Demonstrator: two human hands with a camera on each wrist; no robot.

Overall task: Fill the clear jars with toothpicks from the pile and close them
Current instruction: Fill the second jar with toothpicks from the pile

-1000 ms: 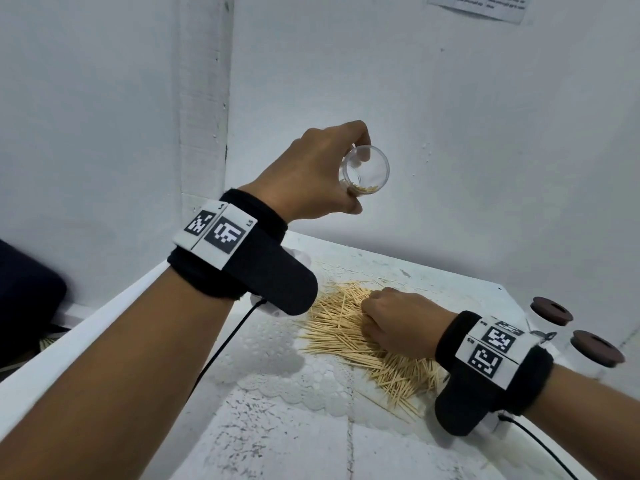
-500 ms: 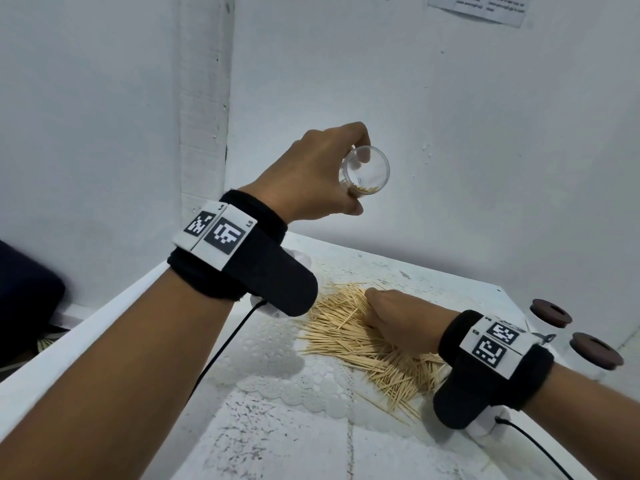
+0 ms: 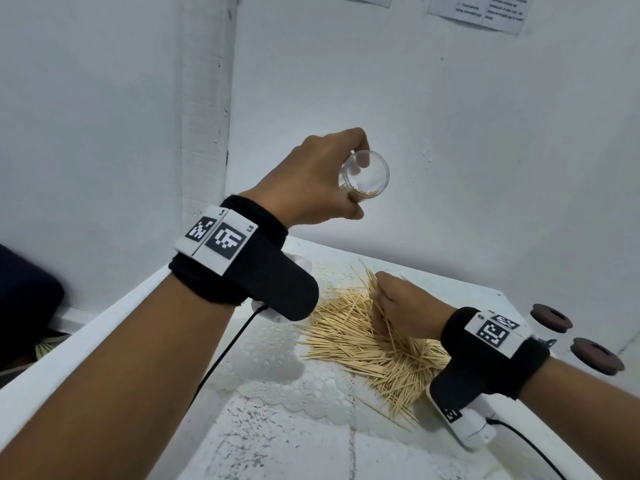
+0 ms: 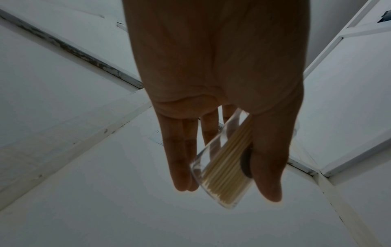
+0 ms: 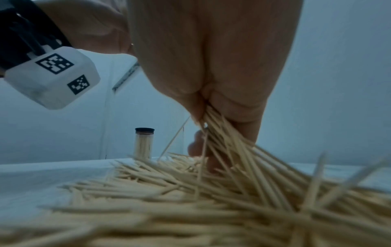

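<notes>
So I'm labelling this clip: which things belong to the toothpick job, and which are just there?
Job:
- open jar, held by left hand
- toothpick pile
- bunch of toothpicks, gripped by right hand
- closed jars

Just there:
- wall papers
- table

White painted walls (image 3: 450, 133) met at corner with scuffed vertical trim (image 3: 204, 116). Printed paper notices (image 3: 491, 12) were stuck high on wall. White table (image 3: 277, 445) carried lace-patterned cover (image 3: 277, 358). Dark object (image 3: 24, 306) stood at left edge.
</notes>
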